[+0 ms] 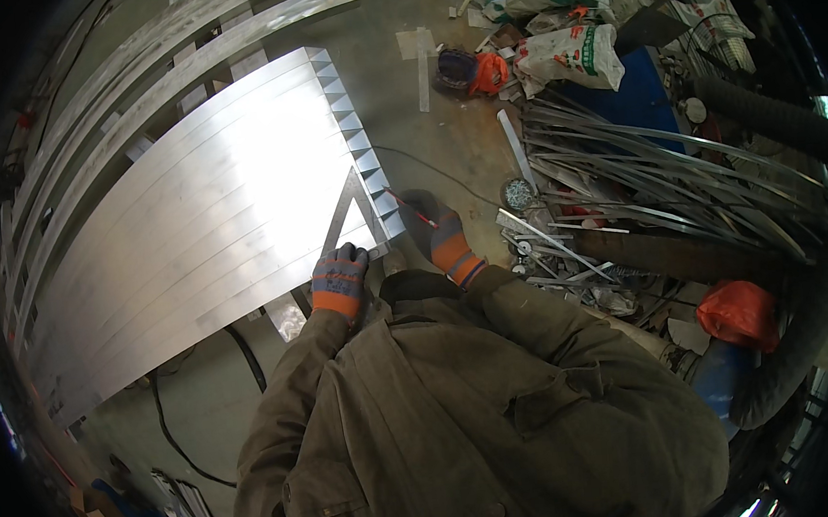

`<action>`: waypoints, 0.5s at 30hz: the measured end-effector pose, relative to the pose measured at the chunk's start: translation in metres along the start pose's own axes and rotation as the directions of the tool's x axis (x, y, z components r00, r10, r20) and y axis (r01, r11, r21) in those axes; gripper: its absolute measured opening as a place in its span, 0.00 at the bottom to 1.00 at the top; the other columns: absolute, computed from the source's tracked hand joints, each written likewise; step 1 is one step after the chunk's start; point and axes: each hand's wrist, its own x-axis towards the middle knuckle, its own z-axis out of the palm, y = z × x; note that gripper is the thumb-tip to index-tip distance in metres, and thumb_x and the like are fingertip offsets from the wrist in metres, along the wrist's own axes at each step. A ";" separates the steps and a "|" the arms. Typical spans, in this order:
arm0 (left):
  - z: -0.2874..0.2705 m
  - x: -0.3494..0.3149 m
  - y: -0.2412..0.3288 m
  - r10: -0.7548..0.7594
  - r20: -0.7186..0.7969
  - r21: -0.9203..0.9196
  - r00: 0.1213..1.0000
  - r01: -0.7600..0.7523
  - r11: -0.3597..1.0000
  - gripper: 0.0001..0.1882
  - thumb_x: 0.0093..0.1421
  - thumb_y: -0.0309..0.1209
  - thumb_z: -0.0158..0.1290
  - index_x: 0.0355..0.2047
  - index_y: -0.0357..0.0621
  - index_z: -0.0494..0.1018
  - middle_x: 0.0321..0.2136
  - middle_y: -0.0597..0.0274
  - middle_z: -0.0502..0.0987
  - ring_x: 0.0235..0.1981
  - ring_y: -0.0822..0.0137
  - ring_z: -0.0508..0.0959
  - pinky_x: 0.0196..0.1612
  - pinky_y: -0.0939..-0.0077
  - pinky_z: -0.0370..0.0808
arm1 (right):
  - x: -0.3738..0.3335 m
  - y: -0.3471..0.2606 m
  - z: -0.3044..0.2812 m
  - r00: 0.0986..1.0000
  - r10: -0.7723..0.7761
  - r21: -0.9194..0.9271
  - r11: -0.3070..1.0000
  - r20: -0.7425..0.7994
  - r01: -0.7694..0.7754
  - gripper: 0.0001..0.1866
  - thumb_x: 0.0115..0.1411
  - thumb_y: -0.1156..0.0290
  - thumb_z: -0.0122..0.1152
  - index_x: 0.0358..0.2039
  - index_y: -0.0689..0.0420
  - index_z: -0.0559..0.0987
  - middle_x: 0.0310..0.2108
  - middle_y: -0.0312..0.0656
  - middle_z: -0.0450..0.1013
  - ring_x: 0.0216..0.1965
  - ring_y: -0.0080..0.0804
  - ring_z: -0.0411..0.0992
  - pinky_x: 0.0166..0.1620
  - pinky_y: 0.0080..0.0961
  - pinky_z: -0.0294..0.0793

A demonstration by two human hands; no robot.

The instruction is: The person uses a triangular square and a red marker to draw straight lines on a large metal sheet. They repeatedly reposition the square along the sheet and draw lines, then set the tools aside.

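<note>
Long silvery aluminium profiles (206, 167) lie side by side in front of me, forming a wide flat surface. Their open ends (356, 140) line up along the right side. A grey triangular set square (339, 212) rests on the nearest profiles, its point away from me, close to those ends. My left hand (340, 279), in a grey and orange glove, is closed on the base of the set square. My right hand (441, 235), gloved alike, pinches a thin red pen-like marking tool (426, 220), its tip close to the profile ends beside the set square.
More long metal bars (254, 25) lie beyond the profiles. To the right are a heap of thin metal strips (657, 169), a bowl of small metal parts (517, 193), white sacks (568, 58) and a red bag (737, 315). A black cable (164, 425) runs over the floor at left.
</note>
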 end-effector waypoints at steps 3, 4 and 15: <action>0.000 0.000 0.001 -0.001 0.016 0.004 1.000 0.001 1.000 0.13 0.64 0.29 0.57 0.49 0.49 0.81 0.48 0.54 0.81 0.50 0.49 0.82 0.51 0.54 0.80 | 0.002 -0.002 -0.001 1.000 0.017 -0.026 1.000 0.025 -0.017 0.15 0.75 0.65 0.65 0.58 0.56 0.83 0.40 0.45 0.85 0.41 0.30 0.83 0.46 0.32 0.82; 0.000 0.000 0.000 -0.003 0.018 0.019 1.000 0.003 1.000 0.14 0.64 0.30 0.57 0.50 0.49 0.81 0.48 0.54 0.81 0.50 0.49 0.82 0.51 0.54 0.80 | 0.004 -0.003 -0.001 0.999 0.029 0.002 1.000 0.039 -0.029 0.15 0.75 0.65 0.64 0.59 0.56 0.83 0.40 0.44 0.85 0.41 0.30 0.82 0.46 0.32 0.81; 0.000 0.001 0.000 -0.001 0.039 0.007 0.999 0.001 1.000 0.15 0.64 0.31 0.57 0.51 0.50 0.82 0.48 0.54 0.81 0.50 0.50 0.83 0.50 0.53 0.80 | 0.010 -0.012 0.002 0.998 0.010 0.041 0.999 0.063 -0.013 0.14 0.76 0.69 0.63 0.58 0.58 0.83 0.41 0.41 0.85 0.42 0.26 0.82 0.48 0.30 0.81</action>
